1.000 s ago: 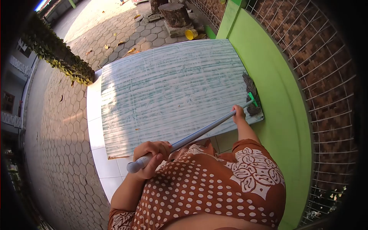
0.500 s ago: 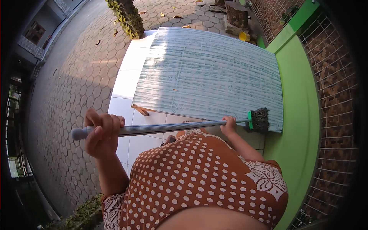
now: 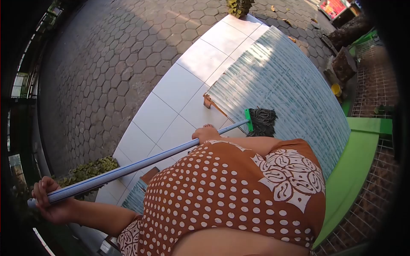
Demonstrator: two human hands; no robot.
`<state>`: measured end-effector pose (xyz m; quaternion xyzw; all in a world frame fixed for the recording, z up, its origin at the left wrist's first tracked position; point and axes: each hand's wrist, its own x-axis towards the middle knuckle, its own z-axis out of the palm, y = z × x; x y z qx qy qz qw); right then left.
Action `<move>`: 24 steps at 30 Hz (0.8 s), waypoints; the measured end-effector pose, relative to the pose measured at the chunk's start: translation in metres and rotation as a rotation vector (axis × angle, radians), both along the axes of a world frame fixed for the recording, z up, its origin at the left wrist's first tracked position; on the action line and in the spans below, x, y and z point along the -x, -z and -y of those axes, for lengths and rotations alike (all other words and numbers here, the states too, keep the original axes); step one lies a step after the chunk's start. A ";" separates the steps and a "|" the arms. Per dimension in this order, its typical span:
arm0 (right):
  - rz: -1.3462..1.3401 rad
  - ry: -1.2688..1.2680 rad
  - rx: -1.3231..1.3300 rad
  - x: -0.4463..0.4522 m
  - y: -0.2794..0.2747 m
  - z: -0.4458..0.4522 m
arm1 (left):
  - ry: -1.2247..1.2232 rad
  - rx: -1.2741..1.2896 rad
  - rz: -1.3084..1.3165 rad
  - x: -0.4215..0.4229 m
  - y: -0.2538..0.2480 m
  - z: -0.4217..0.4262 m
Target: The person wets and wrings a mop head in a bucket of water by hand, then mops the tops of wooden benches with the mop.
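A mop with a striped grey-blue handle (image 3: 145,163) crosses the view from lower left to the centre. Near its far left end my left hand (image 3: 52,200) is wrapped round the handle. My right hand (image 3: 206,134) grips the handle further up, below the mop head. The dark grey strands (image 3: 262,121) hang from a green clamp (image 3: 249,120) and lie over the near edge of a low bamboo-patterned platform (image 3: 294,89). A wooden leg (image 3: 207,101) shows at the platform's corner.
White floor tiles (image 3: 173,91) lie left of the platform, with hexagonal paving (image 3: 106,81) beyond. A green wall (image 3: 354,166) runs along the right. A leafy plant (image 3: 92,173) stands at lower left. A stump (image 3: 344,65) and yellow container (image 3: 336,89) are at upper right.
The view has turned left. The mop head has moved from the platform's wall-side end to its near edge by the leg corner, and both hands have moved left, still holding the handle.
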<state>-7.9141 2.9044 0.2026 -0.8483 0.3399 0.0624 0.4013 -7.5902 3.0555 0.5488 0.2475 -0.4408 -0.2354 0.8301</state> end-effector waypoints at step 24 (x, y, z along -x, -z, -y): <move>0.198 0.133 0.000 -0.243 0.139 0.138 | -0.036 -0.418 0.981 -0.231 -0.038 -0.149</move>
